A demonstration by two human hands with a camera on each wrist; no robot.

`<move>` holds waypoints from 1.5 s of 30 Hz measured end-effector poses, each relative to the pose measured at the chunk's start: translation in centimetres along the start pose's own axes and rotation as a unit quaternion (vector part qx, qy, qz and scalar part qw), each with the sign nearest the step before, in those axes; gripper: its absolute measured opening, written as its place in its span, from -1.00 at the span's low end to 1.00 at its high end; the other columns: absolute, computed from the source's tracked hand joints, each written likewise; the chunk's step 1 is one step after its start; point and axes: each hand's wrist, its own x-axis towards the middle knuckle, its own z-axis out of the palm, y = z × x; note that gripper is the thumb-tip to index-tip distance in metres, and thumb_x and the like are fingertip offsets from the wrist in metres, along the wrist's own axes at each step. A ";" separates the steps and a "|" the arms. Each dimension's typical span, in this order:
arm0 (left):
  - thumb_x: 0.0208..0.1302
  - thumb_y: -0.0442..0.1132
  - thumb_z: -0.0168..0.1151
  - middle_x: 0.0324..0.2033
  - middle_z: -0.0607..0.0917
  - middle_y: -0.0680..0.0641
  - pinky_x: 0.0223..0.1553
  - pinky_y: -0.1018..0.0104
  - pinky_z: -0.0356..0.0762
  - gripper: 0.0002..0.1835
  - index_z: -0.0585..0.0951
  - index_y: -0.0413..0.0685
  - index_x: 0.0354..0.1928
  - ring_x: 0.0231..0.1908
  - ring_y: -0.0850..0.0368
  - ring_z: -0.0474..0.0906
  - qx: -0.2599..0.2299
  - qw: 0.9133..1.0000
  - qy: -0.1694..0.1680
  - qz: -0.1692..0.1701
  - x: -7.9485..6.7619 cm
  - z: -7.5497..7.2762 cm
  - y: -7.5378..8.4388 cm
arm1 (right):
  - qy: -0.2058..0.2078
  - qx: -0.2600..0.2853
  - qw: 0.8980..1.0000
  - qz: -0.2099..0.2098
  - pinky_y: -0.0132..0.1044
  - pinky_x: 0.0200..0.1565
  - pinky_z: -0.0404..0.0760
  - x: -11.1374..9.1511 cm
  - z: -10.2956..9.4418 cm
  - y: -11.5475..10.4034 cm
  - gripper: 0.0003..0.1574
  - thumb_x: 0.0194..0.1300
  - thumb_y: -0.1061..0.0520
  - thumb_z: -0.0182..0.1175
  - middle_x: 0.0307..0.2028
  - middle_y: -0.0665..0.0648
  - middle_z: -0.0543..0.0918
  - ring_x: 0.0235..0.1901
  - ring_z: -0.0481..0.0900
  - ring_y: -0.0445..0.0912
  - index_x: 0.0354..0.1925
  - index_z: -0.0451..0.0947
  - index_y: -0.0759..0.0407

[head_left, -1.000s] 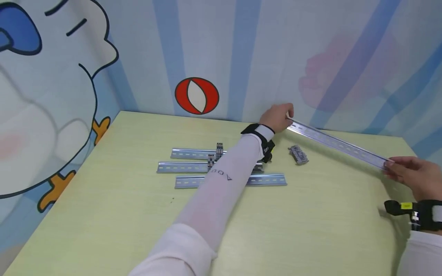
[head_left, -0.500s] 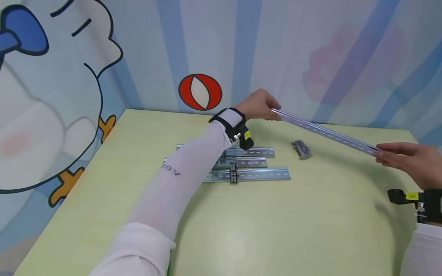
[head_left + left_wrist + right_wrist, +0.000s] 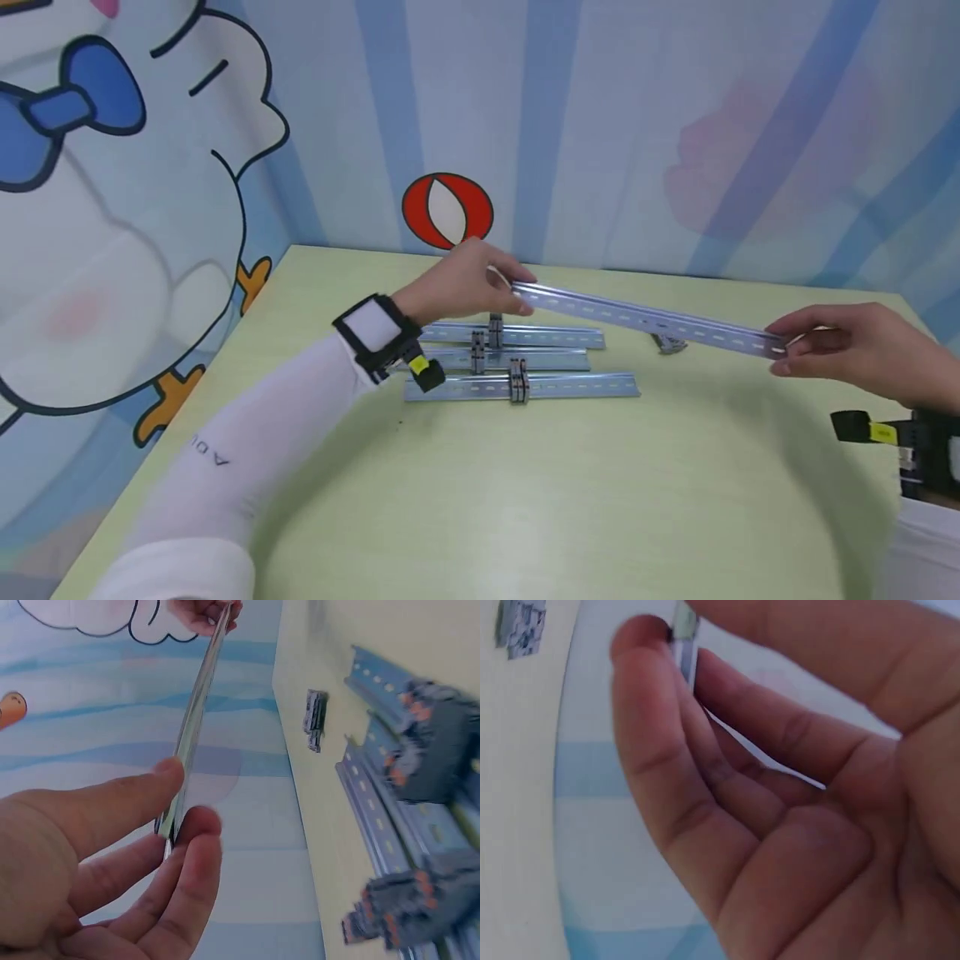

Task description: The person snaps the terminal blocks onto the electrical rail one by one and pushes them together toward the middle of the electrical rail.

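Observation:
A slotted metal DIN rail (image 3: 645, 318) is held up over the table between both hands, sloping slightly down to the right in the head view. My left hand (image 3: 472, 281) pinches its left end between thumb and fingers; the left wrist view shows this grip on the rail (image 3: 193, 727) close up. At the other end, my right hand (image 3: 847, 346) pinches the rail's tip. In the right wrist view only a short piece of the rail (image 3: 684, 645) shows between the fingertips. Below the held rail, a loose grey terminal block (image 3: 669, 343) lies on the table, partly hidden by it.
Three more DIN rails lie side by side on the table: a front rail (image 3: 585, 385), a middle rail (image 3: 540, 359) and a back rail (image 3: 558, 337). Each carries dark grey terminal blocks (image 3: 518, 382) near its middle. A printed wall (image 3: 600, 125) rises behind the table.
Both hands have brought the held rail leftward and toward the person, the left hand moving furthest. The rail is now closer to level, and overlaps the loose terminal block in the head view.

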 end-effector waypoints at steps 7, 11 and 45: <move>-0.03 -0.17 0.57 -0.26 0.75 0.03 -0.36 0.44 0.68 -0.57 0.76 -0.03 -0.03 -0.41 0.28 0.71 0.070 0.997 0.013 0.028 -7.0 1.0 0.1 | -0.067 -0.048 0.995 -0.050 -0.42 -0.36 0.67 -1.4 0.5 -3.6 -0.47 0.02 -0.13 0.48 -0.30 0.02 0.73 -0.41 0.65 -0.38 -0.10 0.60 0.08; -0.03 -0.18 0.57 -0.35 0.72 0.04 -0.42 0.49 0.65 -0.58 0.76 -0.06 -0.05 -0.45 0.32 0.68 0.117 0.993 0.005 0.025 -10.3 2.0 0.7 | -0.113 -0.080 0.986 -0.097 -0.44 -0.32 0.67 -1.7 0.8 -5.0 -0.48 -0.06 -0.14 0.52 -0.34 -0.09 0.69 -0.39 0.63 -0.41 -0.16 0.58 -0.02; 0.03 -0.08 0.52 -0.18 0.69 -0.03 -0.26 0.33 0.56 -0.53 0.70 -0.07 0.01 -0.28 0.18 0.52 0.274 0.961 0.013 -0.016 -12.6 7.0 -2.6 | -0.147 -0.188 0.970 -0.041 -0.22 -0.41 0.55 0.7 7.3 -9.7 -0.57 0.05 0.02 0.44 -0.34 0.09 0.66 -0.40 0.56 -0.08 -0.12 0.59 0.15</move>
